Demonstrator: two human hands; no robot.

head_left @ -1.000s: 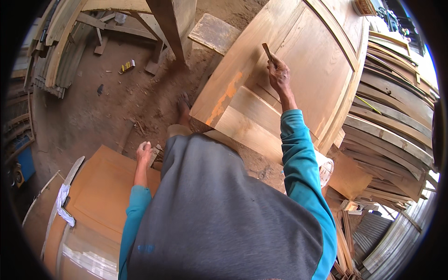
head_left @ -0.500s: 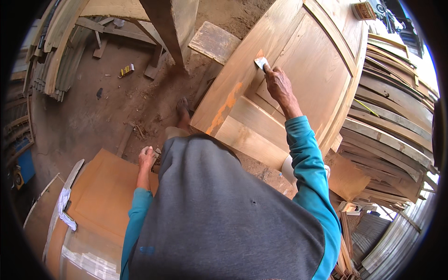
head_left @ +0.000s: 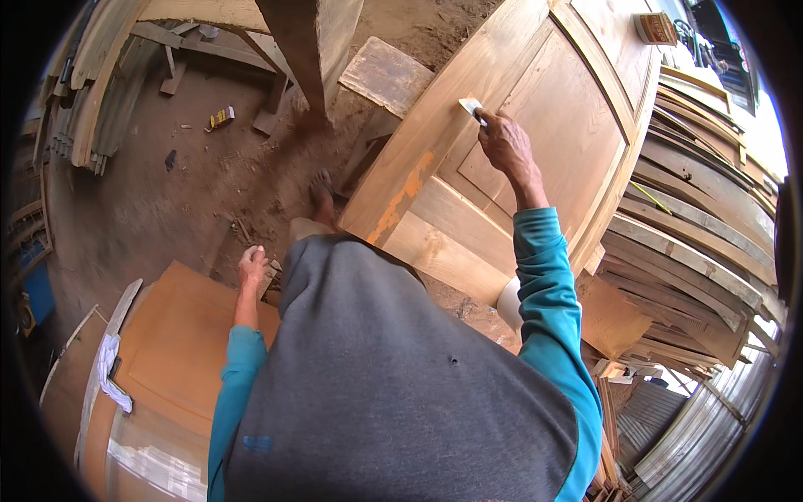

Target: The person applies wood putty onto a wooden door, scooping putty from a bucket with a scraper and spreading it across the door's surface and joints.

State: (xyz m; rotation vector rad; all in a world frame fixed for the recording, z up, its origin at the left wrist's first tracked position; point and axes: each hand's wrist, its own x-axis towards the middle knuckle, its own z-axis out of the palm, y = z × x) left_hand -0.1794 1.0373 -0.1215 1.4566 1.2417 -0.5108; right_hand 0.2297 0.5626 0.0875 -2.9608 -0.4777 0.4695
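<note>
My right hand [head_left: 507, 149] is closed around the dark handle of a putty knife [head_left: 471, 107]. Its pale blade lies at the long side rail of a panelled wooden door [head_left: 552, 100], with a little orange at the edge. Nearer to me, an orange filler patch [head_left: 406, 194] is smeared on the same rail. My left hand [head_left: 253, 266] hangs low on the left, away from the door, its fingers curled in. Something small and pale shows beside those fingers; whether they grip it is unclear.
A brown tin [head_left: 656, 29] stands on the door's far end. Stacked boards [head_left: 703, 201] line the right side. A wooden post [head_left: 297, 50] and a short plank [head_left: 386, 75] are ahead. An orange-brown panel [head_left: 188, 335] with a white cloth [head_left: 109, 368] lies at left; a yellow box [head_left: 221, 118] is on the ground.
The putty knife's blade has turned and shifted slightly on the rail. The orange smear that lay ahead of it is largely gone. My left hand has moved slightly left and up.
</note>
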